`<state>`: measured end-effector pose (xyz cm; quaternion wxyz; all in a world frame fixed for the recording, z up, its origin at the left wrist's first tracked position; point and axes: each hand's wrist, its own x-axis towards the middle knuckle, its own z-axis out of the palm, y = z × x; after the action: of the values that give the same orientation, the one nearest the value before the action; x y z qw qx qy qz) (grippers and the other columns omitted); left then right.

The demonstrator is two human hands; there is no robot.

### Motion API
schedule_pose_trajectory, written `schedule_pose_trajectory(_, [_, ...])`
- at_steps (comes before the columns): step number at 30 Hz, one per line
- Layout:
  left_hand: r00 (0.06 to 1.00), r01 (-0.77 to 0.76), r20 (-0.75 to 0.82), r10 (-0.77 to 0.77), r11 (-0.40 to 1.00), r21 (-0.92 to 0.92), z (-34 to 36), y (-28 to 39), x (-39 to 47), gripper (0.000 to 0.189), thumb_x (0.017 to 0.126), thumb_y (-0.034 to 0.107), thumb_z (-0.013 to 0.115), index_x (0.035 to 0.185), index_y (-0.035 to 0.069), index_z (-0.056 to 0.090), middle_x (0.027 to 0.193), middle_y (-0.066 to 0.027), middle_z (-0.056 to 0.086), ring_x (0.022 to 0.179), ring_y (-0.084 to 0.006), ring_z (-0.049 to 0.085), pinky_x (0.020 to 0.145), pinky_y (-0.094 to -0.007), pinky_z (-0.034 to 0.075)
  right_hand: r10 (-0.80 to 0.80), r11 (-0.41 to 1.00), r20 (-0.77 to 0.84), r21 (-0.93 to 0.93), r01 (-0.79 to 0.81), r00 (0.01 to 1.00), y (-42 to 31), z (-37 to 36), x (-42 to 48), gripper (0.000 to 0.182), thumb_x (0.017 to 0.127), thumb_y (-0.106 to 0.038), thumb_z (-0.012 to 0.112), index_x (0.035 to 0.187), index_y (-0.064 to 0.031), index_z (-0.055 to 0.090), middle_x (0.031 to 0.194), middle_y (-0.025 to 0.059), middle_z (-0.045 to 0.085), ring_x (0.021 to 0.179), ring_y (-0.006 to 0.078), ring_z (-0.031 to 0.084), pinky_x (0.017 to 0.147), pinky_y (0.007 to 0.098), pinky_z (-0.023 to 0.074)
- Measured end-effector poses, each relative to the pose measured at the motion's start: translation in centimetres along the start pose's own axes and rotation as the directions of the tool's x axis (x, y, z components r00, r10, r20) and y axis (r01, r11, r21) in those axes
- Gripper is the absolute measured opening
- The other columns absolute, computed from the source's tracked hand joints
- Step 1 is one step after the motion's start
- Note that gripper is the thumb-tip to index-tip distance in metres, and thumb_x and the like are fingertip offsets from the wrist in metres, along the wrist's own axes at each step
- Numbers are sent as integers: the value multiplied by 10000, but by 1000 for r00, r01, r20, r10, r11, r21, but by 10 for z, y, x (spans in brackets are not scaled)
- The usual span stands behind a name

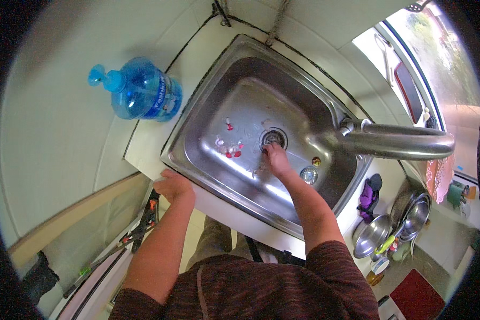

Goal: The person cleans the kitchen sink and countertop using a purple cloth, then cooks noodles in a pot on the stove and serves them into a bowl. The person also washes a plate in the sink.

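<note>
My right hand (278, 160) reaches down into a stainless steel sink (240, 92), its fingertips at the lower edge of the drain opening (273, 138). Whether those fingers hold anything is hidden. A metal sink strainer (309, 175) lies on the basin floor to the right of the hand, with a small yellowish-red scrap (316, 161) just above it. Red and pale food scraps (233, 151) are scattered left of the drain. My left hand (174, 186) rests at the counter's front edge by the sink's near left corner, fingers curled; its grip cannot be made out.
A blue pump bottle (146, 92) stands left of the sink. The curved faucet (400, 140) extends over the right side. A purple and black cloth (369, 196), metal bowls (371, 236) and a dark red board (418, 296) are at the right.
</note>
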<state>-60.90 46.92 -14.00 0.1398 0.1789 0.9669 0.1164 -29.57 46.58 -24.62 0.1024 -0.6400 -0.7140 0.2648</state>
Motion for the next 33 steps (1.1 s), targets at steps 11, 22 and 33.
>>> schedule_pose_trajectory(11, [1000, 18, -21, -19, 998, -53, 11, -11, -2, 514, 881, 358, 406, 1109, -101, 375, 1066, -319, 492, 933, -449, 561, 763, -521, 485, 28, 997, 0, 68, -28, 1000, -32, -17, -57, 326, 813, -158, 566, 1118, -51, 525, 1009, 204, 550, 968, 391, 533, 790, 456, 461])
schedule_pose_trajectory(22, [989, 134, -30, -146, 960, -244, -1, 8, -17, 475, 876, 358, 423, 1072, -74, 414, 1066, -310, 498, 899, -450, 577, 736, -518, 496, 16, 958, 277, 272, -94, 961, -45, 30, -45, 313, 822, -166, 536, 1078, 9, 501, 936, 261, 585, 882, 422, 575, 767, 477, 474])
schedule_pose_trajectory(33, [999, 49, -10, -51, 989, -140, 18, -15, 13, 465, 886, 333, 397, 1081, -90, 380, 1051, -319, 499, 922, -445, 568, 752, -507, 494, 669, 707, -72, -246, -663, 740, 121, -42, -62, 532, 862, -336, 526, 1267, -26, 376, 1162, 240, 541, 1021, 345, 573, 807, 453, 486])
